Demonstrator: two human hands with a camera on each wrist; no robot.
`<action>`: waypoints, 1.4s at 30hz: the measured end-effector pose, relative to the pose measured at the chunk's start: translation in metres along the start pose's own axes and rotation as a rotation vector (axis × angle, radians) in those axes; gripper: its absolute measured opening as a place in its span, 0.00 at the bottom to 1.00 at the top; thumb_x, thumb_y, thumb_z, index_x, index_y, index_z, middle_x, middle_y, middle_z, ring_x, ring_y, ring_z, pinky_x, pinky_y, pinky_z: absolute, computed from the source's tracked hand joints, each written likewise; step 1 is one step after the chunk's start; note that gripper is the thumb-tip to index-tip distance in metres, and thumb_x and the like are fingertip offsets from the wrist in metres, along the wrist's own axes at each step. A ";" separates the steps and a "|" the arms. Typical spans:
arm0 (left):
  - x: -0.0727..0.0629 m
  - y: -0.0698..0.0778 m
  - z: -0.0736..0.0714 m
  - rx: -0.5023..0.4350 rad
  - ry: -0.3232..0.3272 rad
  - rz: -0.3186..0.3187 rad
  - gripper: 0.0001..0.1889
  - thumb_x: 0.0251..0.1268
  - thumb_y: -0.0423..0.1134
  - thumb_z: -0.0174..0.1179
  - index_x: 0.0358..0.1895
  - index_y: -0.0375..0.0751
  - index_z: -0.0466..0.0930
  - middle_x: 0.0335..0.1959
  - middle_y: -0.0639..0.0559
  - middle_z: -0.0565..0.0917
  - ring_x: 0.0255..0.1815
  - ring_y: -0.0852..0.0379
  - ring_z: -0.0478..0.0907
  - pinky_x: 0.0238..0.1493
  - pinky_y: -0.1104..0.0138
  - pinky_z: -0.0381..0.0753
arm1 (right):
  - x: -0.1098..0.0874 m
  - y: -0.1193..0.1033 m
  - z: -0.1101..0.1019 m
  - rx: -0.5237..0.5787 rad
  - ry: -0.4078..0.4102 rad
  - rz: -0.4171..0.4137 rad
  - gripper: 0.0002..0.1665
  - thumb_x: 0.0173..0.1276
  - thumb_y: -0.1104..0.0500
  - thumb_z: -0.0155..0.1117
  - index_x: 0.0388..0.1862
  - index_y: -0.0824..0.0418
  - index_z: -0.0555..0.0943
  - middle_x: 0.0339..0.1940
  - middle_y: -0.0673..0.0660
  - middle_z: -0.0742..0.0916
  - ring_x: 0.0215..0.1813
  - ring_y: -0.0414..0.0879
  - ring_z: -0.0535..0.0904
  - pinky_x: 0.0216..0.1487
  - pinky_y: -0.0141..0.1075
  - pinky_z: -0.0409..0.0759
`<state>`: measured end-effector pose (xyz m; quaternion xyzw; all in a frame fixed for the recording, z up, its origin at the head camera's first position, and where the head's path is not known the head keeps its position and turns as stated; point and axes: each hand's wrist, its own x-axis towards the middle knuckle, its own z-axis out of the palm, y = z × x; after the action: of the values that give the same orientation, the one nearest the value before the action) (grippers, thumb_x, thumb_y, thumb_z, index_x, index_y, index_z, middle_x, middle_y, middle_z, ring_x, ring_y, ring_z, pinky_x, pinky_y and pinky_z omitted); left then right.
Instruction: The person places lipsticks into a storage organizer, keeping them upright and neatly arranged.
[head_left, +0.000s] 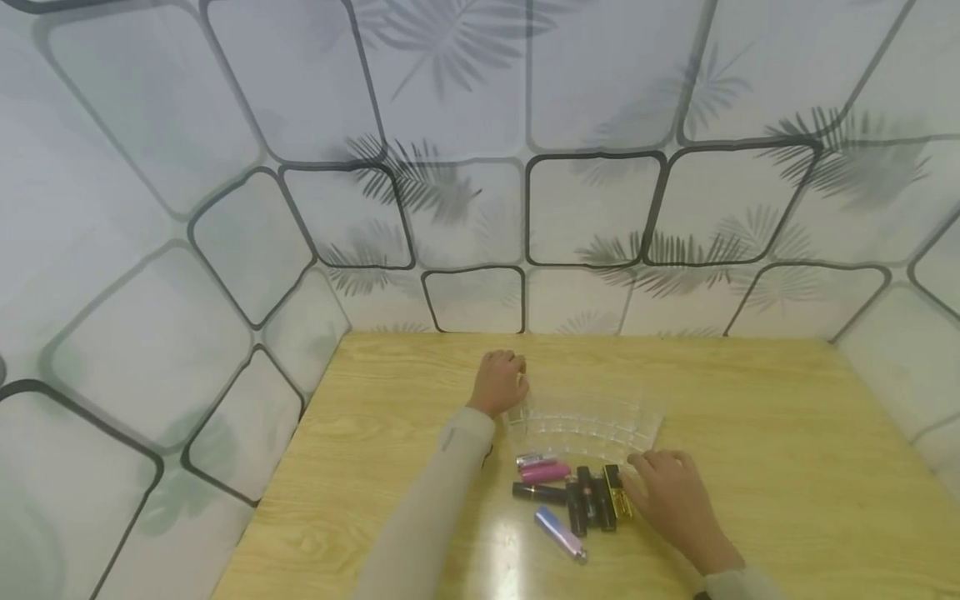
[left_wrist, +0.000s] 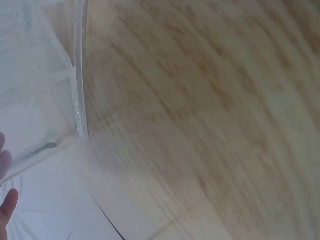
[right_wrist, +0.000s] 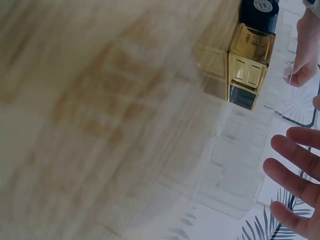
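Steadying and reaching appear to be the step in hand: the left hand [head_left: 501,383] grips the far-left corner of a clear, tiered plastic organizer [head_left: 585,427], while the right hand [head_left: 672,500], fingers spread and holding nothing, is at its near-right side. Before the organizer lie slim, glossy black tubes [head_left: 588,498] and a boxy gold-and-black case [head_left: 618,498]; lifting one calls for a narrow pinch.
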<state>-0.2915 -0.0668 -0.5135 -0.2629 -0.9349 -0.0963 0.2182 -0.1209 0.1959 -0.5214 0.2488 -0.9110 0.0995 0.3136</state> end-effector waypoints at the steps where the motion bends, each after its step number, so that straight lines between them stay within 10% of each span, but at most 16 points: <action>1: 0.000 0.000 0.000 -0.001 -0.005 -0.009 0.03 0.53 0.39 0.59 0.29 0.44 0.79 0.26 0.53 0.80 0.33 0.55 0.78 0.48 0.60 0.76 | -0.001 -0.001 0.000 -0.001 -0.013 0.004 0.24 0.64 0.47 0.48 0.33 0.65 0.81 0.27 0.59 0.86 0.29 0.52 0.82 0.37 0.51 0.79; 8: -0.003 0.000 0.004 -0.019 -0.064 -0.113 0.05 0.54 0.42 0.57 0.30 0.45 0.78 0.26 0.54 0.80 0.30 0.57 0.76 0.45 0.62 0.76 | -0.006 -0.008 0.007 -0.041 -0.130 0.109 0.15 0.50 0.54 0.66 0.33 0.62 0.81 0.27 0.58 0.86 0.29 0.52 0.81 0.36 0.49 0.78; 19: -0.005 0.005 0.006 0.019 -0.067 -0.151 0.04 0.57 0.42 0.57 0.31 0.47 0.76 0.27 0.54 0.80 0.30 0.57 0.75 0.42 0.61 0.76 | 0.001 -0.016 0.008 -0.074 -0.314 0.269 0.16 0.56 0.50 0.66 0.31 0.63 0.80 0.21 0.57 0.83 0.22 0.48 0.76 0.29 0.43 0.74; 42: -0.005 0.006 0.006 0.000 -0.134 -0.157 0.06 0.62 0.43 0.51 0.36 0.48 0.76 0.30 0.53 0.80 0.30 0.57 0.72 0.41 0.62 0.74 | 0.005 -0.016 0.012 -0.038 -0.448 0.286 0.16 0.57 0.50 0.65 0.24 0.59 0.71 0.15 0.51 0.73 0.18 0.43 0.67 0.22 0.35 0.65</action>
<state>-0.2867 -0.0624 -0.5206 -0.1946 -0.9651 -0.0953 0.1467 -0.1225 0.1765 -0.5274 0.1272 -0.9853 0.0683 0.0912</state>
